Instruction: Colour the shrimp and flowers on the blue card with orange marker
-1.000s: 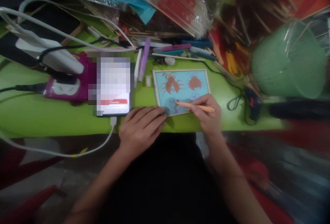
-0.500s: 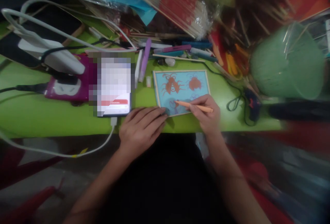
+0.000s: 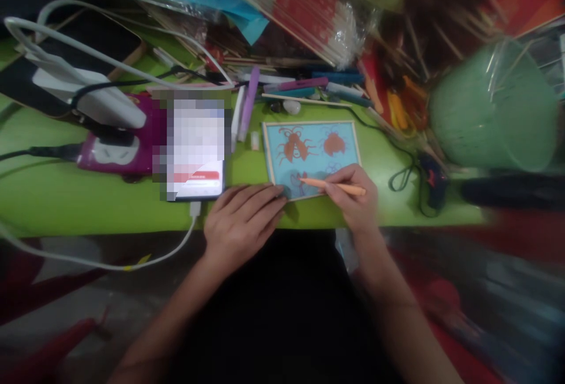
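A small framed blue picture (image 3: 309,136) with orange crab-like figures lies on the green table (image 3: 66,195). My right hand (image 3: 355,198) grips an orange pen (image 3: 331,186) whose tip rests on the picture's lower middle, on a drawn outline. My left hand (image 3: 241,222) lies flat with fingers spread at the table's front edge, its fingertips pressing the picture's lower left corner.
A phone (image 3: 194,148) on a white cable lies left of the picture, beside a purple power strip (image 3: 115,151). Pens, sticks and wrapped bundles (image 3: 300,7) crowd the back. A green bucket (image 3: 489,113) stands at right, with a glue gun (image 3: 430,181) near it.
The pen tip and my right hand have shifted very slightly on the picture. My left hand has stayed in place.
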Tool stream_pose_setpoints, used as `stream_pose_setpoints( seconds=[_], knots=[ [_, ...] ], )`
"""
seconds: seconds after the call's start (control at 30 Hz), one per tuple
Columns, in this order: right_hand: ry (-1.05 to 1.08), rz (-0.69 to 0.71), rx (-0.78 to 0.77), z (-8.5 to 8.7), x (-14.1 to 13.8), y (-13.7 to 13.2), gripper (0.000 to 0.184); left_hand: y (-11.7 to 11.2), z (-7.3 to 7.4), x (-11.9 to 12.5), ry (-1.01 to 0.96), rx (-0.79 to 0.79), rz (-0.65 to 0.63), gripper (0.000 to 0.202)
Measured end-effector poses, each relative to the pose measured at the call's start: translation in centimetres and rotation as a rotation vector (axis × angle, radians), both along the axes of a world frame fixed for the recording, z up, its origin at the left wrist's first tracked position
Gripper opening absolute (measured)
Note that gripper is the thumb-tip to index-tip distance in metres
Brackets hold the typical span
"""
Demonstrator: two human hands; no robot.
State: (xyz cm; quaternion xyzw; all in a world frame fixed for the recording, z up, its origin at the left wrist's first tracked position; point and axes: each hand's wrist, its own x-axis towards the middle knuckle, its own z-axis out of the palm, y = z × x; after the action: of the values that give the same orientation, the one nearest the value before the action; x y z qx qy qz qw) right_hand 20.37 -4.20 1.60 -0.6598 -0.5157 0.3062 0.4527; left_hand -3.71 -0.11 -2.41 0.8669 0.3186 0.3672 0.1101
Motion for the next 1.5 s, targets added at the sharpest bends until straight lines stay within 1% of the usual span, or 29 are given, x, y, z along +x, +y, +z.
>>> stream_pose_setpoints(
  seconds=[0.17,0.4,0.6,0.83,1.0,1.2,1.5],
  knots=[
    [0.013,-0.016,0.021,-0.01,-0.04,0.10,0.012,0.10,0.00,-0.01,-0.006,0.014,-0.006,0.026],
    [0.051,0.040,0.030,-0.04,0.05,0.03,0.008,0.11,-0.10,-0.03,0.001,0.018,-0.009,0.026],
    [0.048,-0.007,0.032,-0.10,0.04,0.06,0.009,0.06,-0.11,-0.05,0.005,0.004,-0.010,0.026],
    [0.050,0.007,0.025,-0.12,0.17,0.04,0.011,0.07,-0.08,-0.01,0.005,0.010,-0.010,0.025],
    [0.062,-0.031,-0.006,-0.25,0.26,-0.02,0.013,0.07,-0.19,0.00,0.003,0.022,-0.005,0.024],
    [0.068,-0.015,0.005,-0.18,0.25,-0.05,0.008,0.03,-0.12,0.00,0.004,0.023,-0.003,0.025],
    [0.058,-0.017,0.010,-0.30,0.44,-0.19,0.008,0.16,-0.07,0.01,0.002,0.033,0.002,0.026]
  ],
)
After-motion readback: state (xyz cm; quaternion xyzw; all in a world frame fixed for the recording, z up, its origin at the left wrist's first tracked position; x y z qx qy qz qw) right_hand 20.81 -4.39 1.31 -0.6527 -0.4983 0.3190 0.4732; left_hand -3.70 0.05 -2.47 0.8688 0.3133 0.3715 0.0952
